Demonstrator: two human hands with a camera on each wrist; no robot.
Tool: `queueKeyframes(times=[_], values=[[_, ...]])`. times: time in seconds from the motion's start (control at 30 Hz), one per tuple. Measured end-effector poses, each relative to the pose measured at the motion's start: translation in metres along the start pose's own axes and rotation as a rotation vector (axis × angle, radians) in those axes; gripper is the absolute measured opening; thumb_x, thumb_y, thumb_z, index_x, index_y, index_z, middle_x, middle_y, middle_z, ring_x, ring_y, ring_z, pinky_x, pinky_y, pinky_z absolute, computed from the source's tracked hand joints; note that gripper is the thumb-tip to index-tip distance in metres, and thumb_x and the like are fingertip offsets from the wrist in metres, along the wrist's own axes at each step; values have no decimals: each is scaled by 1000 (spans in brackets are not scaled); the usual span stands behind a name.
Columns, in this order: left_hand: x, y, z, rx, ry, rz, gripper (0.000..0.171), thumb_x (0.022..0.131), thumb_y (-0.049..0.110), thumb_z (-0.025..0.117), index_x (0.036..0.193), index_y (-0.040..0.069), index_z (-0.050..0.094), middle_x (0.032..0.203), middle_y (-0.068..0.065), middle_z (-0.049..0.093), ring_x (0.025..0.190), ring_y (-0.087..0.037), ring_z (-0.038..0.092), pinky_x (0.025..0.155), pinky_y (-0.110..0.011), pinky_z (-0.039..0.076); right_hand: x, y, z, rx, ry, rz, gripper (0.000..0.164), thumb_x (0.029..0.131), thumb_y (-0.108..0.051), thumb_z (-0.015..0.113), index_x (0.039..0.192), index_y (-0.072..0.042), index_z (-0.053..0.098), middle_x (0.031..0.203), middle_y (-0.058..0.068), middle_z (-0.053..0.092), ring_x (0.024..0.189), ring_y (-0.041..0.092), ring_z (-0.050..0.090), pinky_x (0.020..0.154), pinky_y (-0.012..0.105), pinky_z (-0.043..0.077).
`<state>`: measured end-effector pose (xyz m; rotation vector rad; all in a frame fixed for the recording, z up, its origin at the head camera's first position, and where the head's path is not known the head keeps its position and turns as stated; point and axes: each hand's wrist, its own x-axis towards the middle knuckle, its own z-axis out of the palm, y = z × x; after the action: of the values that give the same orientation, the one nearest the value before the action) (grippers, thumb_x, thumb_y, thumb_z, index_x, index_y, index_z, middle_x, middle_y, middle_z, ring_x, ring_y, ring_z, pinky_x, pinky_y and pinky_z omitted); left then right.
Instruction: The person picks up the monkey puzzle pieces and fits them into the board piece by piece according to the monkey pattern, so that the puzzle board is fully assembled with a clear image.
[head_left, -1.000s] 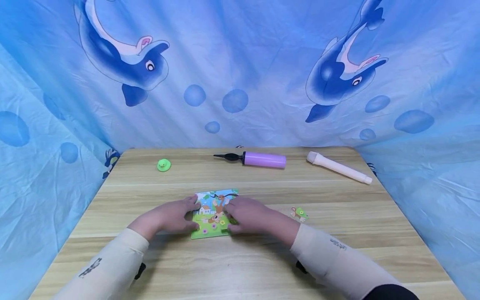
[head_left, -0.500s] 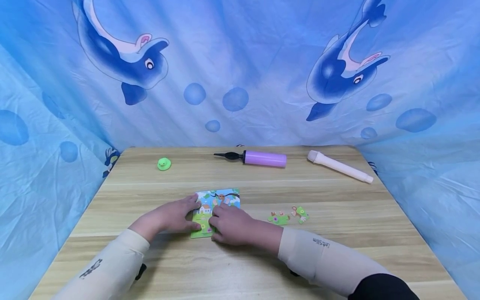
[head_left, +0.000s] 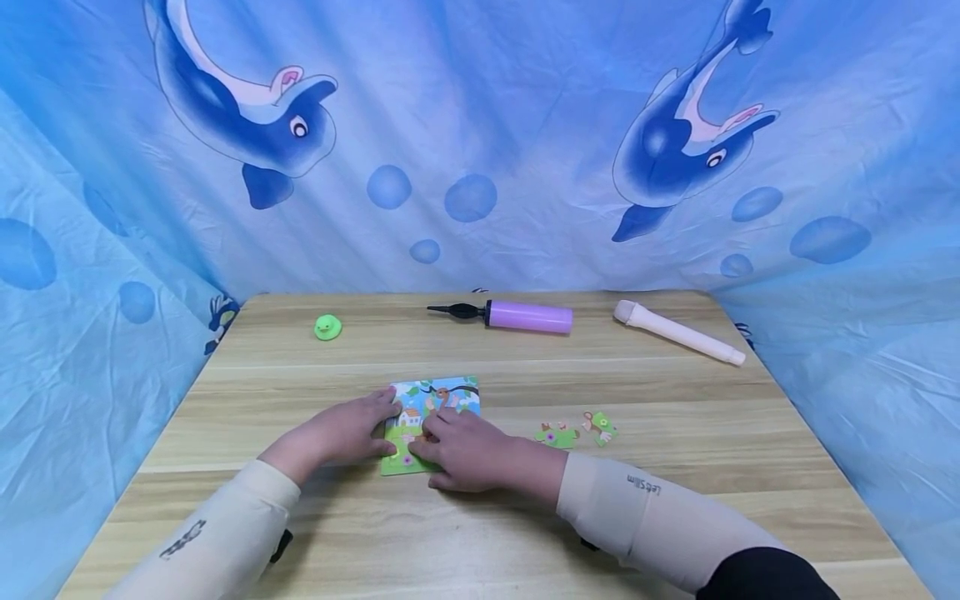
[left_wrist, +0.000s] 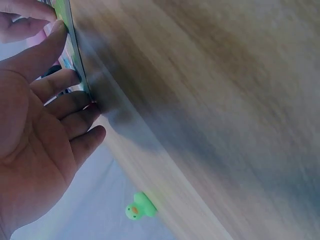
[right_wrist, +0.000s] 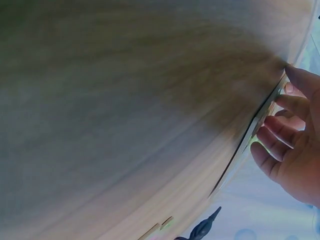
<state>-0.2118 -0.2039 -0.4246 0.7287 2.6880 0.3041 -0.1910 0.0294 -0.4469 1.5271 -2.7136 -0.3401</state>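
A jigsaw puzzle (head_left: 457, 395) with a monkey-and-house picture lies flat on the wooden table. My left hand (head_left: 347, 429) rests along its left side, fingers and thumb spread and touching the edge. In the left wrist view, that hand (left_wrist: 45, 125) has its fingertips against the puzzle's edge. My right hand (head_left: 468, 450) lies over the lower right part, its fingertips touching the picture and covering much of it. The right wrist view shows that hand's fingers (right_wrist: 274, 145) loosely bent over the board. Two loose puzzle pieces (head_left: 557, 435) (head_left: 601, 427) lie to the right.
Along the back of the table (head_left: 637, 517) are a green toy duck (head_left: 327, 327), a purple hand pump (head_left: 529, 317) with a black nozzle, and a pale toy microphone (head_left: 678, 332). A blue dolphin-print curtain (head_left: 525, 233) hangs behind and at both sides.
My right hand has shifted left and slightly nearer over the puzzle, then its fingertips slid a little farther left. A puzzle piece once behind the right forearm now shows. My left hand stays nearly still.
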Motion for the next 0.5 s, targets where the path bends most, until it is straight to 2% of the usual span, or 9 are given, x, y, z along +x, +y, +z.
queueKeyframes(times=[0.13, 0.33, 0.5], values=[[-1, 1, 1, 13, 8, -1, 69, 91, 35, 70, 145, 1, 45, 157, -24, 28, 144, -41, 31, 114, -55, 32, -1, 2, -1, 31, -20, -5, 62, 96, -57, 51, 151, -30, 40, 135, -2, 47, 128, 17, 43, 98, 35, 48], [0, 2, 2, 29, 8, -11, 69, 91, 38, 69, 146, 3, 45, 158, -22, 28, 144, -40, 31, 115, -54, 32, -11, 20, -6, 261, -36, -25, 57, 99, -46, 53, 150, -26, 41, 145, -2, 47, 136, 16, 41, 113, 35, 39], [-1, 4, 3, 34, 11, -14, 70, 90, 38, 69, 146, 3, 45, 158, -23, 28, 143, -41, 32, 115, -54, 32, -29, 45, -15, 350, -31, 56, 51, 97, -37, 60, 143, -18, 50, 139, 1, 54, 129, 18, 49, 112, 35, 41]])
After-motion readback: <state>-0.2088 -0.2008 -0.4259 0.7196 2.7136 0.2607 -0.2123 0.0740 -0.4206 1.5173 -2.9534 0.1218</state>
